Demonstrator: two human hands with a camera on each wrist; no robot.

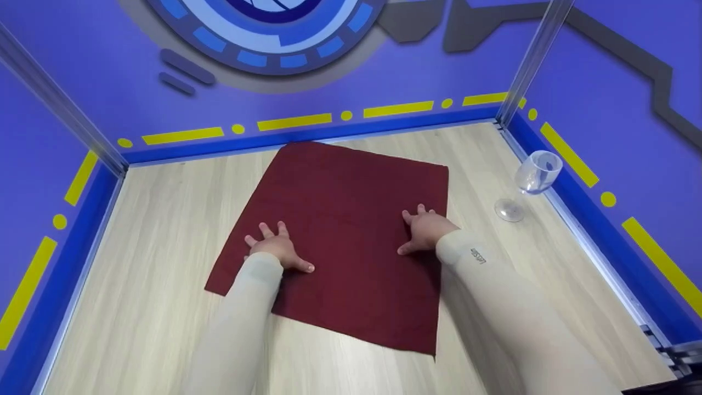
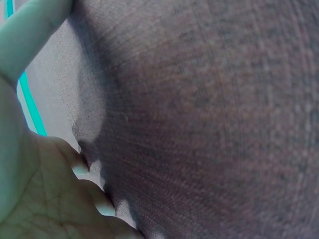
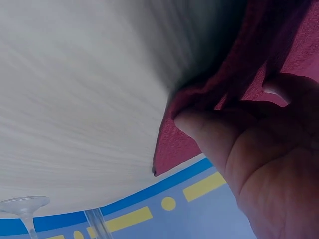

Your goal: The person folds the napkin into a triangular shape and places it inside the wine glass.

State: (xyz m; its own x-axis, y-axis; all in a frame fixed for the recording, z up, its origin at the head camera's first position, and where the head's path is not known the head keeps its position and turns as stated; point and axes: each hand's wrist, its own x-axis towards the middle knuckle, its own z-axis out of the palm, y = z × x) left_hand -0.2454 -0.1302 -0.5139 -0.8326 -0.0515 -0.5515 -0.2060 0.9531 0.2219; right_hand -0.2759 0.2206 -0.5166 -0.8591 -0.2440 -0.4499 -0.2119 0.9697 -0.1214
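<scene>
A dark red cloth (image 1: 351,214) lies spread nearly flat on the wooden table, turned at a slant. My left hand (image 1: 276,249) rests on its left part with the fingers and thumb spread apart. On the right side, close to the cloth's right edge, my right hand (image 1: 429,230) touches it with fingers extended and thumb spread out. The left wrist view is mostly filled by the cloth's weave (image 2: 214,124), fingertips of the left hand (image 2: 50,199) against it. In the right wrist view the fingertips of the right hand (image 3: 269,159) meet the cloth (image 3: 174,149) near a raised edge.
A clear stemmed wine glass (image 1: 537,174) stands on the table (image 1: 164,219), right of the cloth and near the right wall. Blue-purple panels (image 1: 340,88) with yellow dashes enclose the table at the back and both sides. Metal posts (image 1: 529,60) mark the corners.
</scene>
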